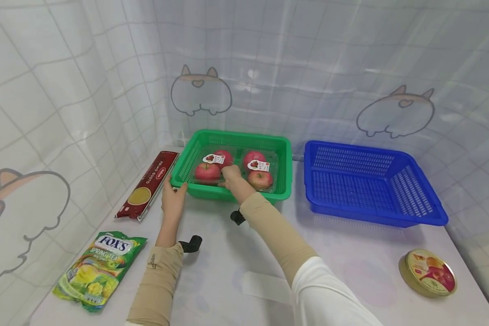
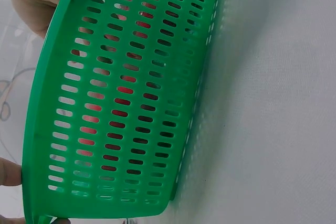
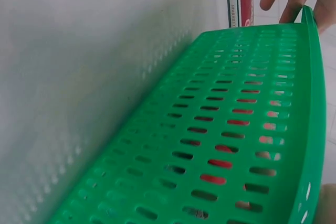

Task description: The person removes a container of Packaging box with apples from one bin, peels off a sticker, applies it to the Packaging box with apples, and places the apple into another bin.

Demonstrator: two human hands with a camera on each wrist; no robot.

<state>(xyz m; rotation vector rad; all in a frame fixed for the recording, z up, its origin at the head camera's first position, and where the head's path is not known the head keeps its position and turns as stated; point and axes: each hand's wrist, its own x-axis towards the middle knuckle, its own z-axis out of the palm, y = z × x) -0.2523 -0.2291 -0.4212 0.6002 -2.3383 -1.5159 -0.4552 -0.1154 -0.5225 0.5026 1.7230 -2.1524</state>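
Several red apples [image 1: 207, 172] in clear plastic packaging with white labels lie inside a green basket [image 1: 287, 170]. My right hand [image 1: 233, 177] reaches over the front rim and holds the packaging near its middle, between the apples; its fingertips are partly hidden. At the basket's front left corner, my left hand [image 1: 173, 199] grips the rim, thumb on the front side and fingers around the left side. The left wrist view shows its fingers [image 2: 9, 173] at the rim, beside the slotted wall. The right wrist view shows that wall too, with apples red through the slots.
Left of the green basket lies a dark red spaghetti pack [image 1: 148, 185]. A green Fox's candy bag [image 1: 99, 269] is nearer the front left. On the right stands a blue basket [image 1: 375, 217], with a round tin [image 1: 429, 273] in front. A tiled-pattern curtain [image 1: 285, 68] closes the back.
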